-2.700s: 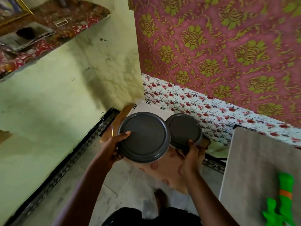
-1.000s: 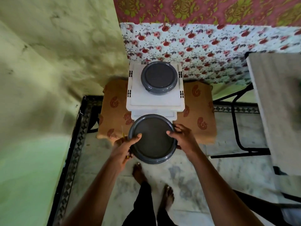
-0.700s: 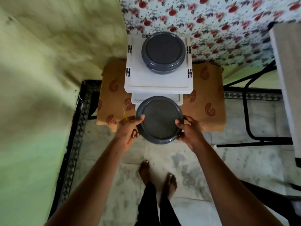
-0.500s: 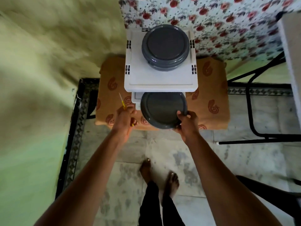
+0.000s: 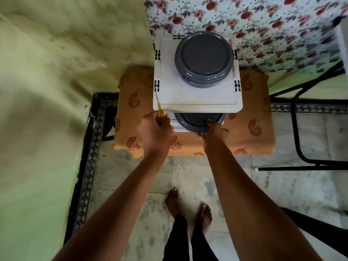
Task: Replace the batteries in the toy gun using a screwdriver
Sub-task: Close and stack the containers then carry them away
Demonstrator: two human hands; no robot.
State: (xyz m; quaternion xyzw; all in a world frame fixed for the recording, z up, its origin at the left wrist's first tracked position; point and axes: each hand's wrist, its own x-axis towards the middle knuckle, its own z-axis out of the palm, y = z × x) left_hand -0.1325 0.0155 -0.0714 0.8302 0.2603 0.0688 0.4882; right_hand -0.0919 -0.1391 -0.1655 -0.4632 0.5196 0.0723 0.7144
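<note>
My left hand (image 5: 154,127) grips a small screwdriver (image 5: 159,110) with a yellow handle; its metal shaft points up past the white rack's corner. My right hand (image 5: 213,129) holds the front rim of a grey round lidded container (image 5: 195,121), which sits mostly under the top shelf of the white plastic rack (image 5: 197,95). A second grey round container (image 5: 204,57) stands on the rack's top shelf. The toy gun is out of view.
The rack stands on a low stool covered with an orange patterned cloth (image 5: 250,129), against a floral curtain (image 5: 263,25). A green wall (image 5: 56,72) is at the left. Black metal table legs (image 5: 301,147) stand at the right. My bare feet (image 5: 188,208) are on the stone floor.
The grey container went from in front of the rack to the lower shelf, under the top one. My left hand let go of its rim and rose with the screwdriver.
</note>
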